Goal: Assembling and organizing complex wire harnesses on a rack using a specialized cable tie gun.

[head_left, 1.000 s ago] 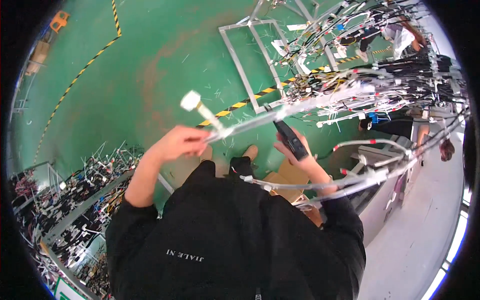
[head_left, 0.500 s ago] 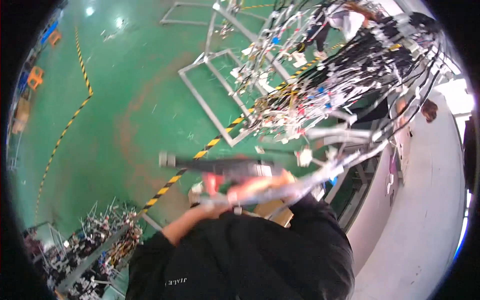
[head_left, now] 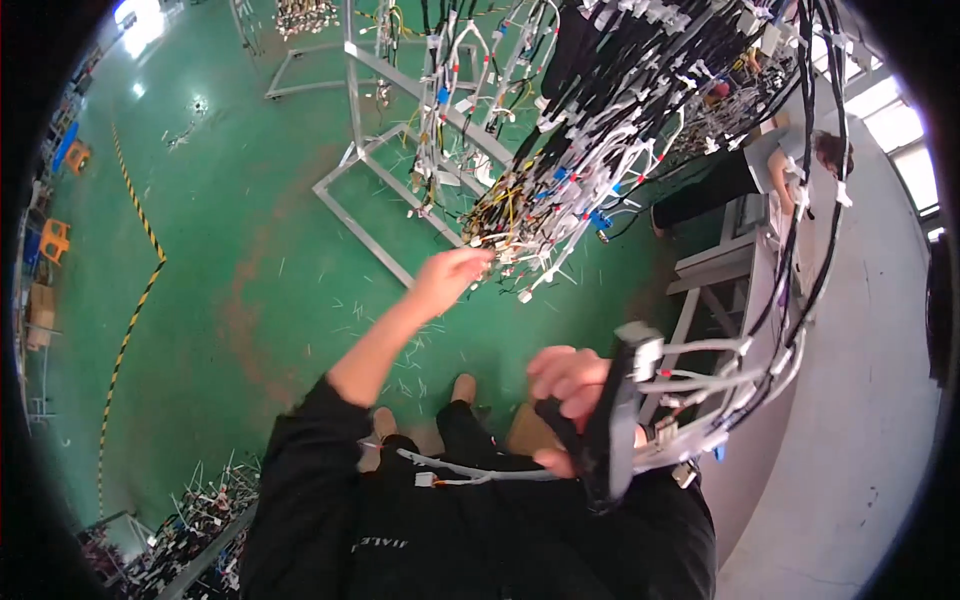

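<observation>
My left hand (head_left: 448,282) is stretched forward, its fingers pinched at the lower end of a hanging bundle of wire harnesses (head_left: 560,190). What lies between those fingertips is too small to make out. My right hand (head_left: 572,385) is wrapped round a black gun-shaped hand tool that looks like a cable tie gun (head_left: 612,430), tilted upright near my body. A harness of black and grey-white cables (head_left: 710,380) comes down from the upper right and passes behind the tool. Its grey branch (head_left: 480,470) crosses my front, with a white connector (head_left: 425,480) at its end.
A grey metal frame rack (head_left: 360,235) stands ahead on the green floor (head_left: 200,330). To the right is a long pale table (head_left: 830,420), where another person (head_left: 775,165) leans in. More harnesses (head_left: 200,530) lie at lower left. White clippings and a cardboard box (head_left: 528,430) are on the floor.
My left hand has left the harness near my body and reached forward to the hanging bundle. The black tool has swung from lying crosswise to upright, shifting right with my right hand.
</observation>
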Action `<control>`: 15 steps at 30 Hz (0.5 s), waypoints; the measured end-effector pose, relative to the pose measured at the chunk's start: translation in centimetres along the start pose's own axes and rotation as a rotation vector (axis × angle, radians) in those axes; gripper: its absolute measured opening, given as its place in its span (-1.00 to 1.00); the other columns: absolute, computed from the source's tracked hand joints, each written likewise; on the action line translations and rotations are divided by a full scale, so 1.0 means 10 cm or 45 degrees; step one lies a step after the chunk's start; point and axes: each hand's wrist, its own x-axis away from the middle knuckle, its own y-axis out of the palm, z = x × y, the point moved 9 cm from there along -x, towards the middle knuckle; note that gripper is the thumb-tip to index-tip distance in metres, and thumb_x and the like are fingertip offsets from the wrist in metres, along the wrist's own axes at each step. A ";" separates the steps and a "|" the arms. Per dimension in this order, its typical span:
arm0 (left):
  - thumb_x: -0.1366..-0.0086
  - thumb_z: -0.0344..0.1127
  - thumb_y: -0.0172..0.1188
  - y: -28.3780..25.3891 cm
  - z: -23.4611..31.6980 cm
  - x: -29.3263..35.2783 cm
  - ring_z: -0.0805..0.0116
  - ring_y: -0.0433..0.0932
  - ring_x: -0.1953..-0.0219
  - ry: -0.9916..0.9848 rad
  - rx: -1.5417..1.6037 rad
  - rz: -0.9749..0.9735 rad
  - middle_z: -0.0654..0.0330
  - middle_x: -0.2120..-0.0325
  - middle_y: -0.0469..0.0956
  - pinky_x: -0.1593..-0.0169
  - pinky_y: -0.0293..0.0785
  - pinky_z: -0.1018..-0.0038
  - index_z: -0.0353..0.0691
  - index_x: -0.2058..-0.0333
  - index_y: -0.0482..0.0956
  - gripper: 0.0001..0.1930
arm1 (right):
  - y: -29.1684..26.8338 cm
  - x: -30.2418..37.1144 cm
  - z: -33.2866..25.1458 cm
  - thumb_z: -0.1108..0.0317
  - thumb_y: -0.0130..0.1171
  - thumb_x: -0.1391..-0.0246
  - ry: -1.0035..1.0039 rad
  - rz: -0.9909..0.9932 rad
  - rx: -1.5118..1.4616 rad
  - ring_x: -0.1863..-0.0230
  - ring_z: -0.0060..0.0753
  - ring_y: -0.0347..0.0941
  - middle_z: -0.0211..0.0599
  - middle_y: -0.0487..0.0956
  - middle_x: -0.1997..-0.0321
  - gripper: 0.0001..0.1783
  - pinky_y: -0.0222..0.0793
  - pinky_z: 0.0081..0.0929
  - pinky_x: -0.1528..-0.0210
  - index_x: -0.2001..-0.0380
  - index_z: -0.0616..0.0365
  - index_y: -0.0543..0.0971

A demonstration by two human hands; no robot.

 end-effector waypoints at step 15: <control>-0.21 -0.33 0.33 1.43 0.14 -1.39 0.03 0.58 0.26 0.117 -0.053 0.825 0.03 0.18 0.51 0.19 0.48 0.16 -0.27 0.09 0.40 -0.63 | -1.30 0.42 -0.40 0.08 0.61 0.22 0.112 0.296 0.132 0.23 -0.27 0.35 -0.25 0.29 0.13 -0.26 0.33 -0.07 0.16 0.15 0.14 0.31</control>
